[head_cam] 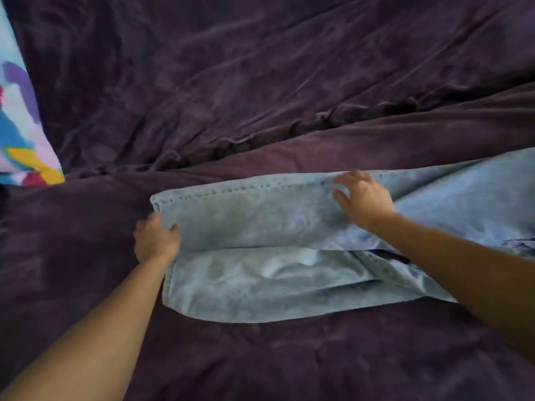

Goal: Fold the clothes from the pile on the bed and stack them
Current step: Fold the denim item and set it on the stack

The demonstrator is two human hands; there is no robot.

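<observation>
1. One brightly patterned pillow (20, 125) lay at the far left of the bed (260, 82), which was covered by a rumpled dark purple spread.
2. Just right of it and nearer the viewer, the left hand (156, 241) gripped the left end of a light blue cloth (260, 221). Its fingers (144, 227) were curled around the edge, with the thumb on top.
3. The light blue cloth, soft and fleecy with a stitched border, lay on the bed in front of the person. Its upper layer was doubled over a lower one, and the right part trailed away, loose and creased, out of view.
4. Further right, the right hand (364, 201) rested on the cloth's far stitched edge. Its fingers (354, 176) were spread and pinched nothing, though the hand was blurred.
5. Judging by this, the task seemed to be at an early or middle stage. This one piece was mid-fold, with one lengthwise fold roughly made but not squared. The loose right part had not yet been folded in.
6. No finished stack and no pile of clothes showed in view, so how many pieces were done or left could not be told.
7. No basket, box, drawer or other container showed anywhere. The cloth lay directly on the bed.
</observation>
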